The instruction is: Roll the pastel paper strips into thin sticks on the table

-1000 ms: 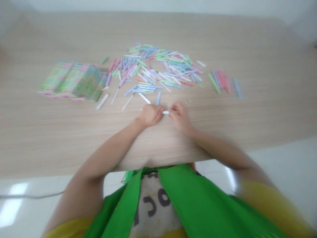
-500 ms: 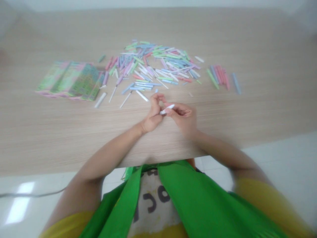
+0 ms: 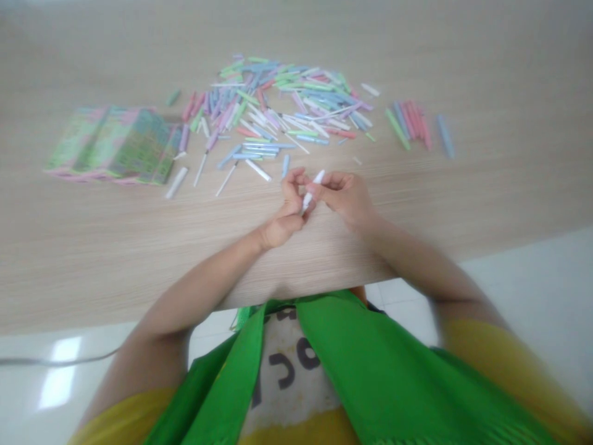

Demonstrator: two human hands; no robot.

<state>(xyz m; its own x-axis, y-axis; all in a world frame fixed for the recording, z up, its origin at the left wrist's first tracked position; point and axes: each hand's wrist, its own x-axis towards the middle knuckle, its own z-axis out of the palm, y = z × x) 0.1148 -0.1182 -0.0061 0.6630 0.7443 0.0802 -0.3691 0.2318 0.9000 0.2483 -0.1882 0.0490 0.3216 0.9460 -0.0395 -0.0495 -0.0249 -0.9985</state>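
Note:
A short white pen (image 3: 314, 190), slanted with its upper end to the right, is held in front of me over the near part of the table. My right hand (image 3: 351, 196) pinches it between thumb and fingertips. Around its lower end curl the fingers and thumb of my left hand (image 3: 288, 207). Beyond my hands lies a loose heap of pastel pen parts (image 3: 319, 93), some with thin white sticks. A blue pen part (image 3: 285, 165) rests just past my left fingertips. Blur hides the pen's finer details.
Patterned green and pink boxes (image 3: 111, 145) stand on the wooden table (image 3: 504, 136) at left, near a white tube (image 3: 176, 183). To the right lie a small row of pink, blue and green pieces (image 3: 414, 123) and a lone blue piece (image 3: 445, 136). The table's front edge runs below my forearms.
The white pen has turned to a steeper slant, its upper end raised. My right hand has shifted slightly up with it. The view has tilted a little, moving the heap upward.

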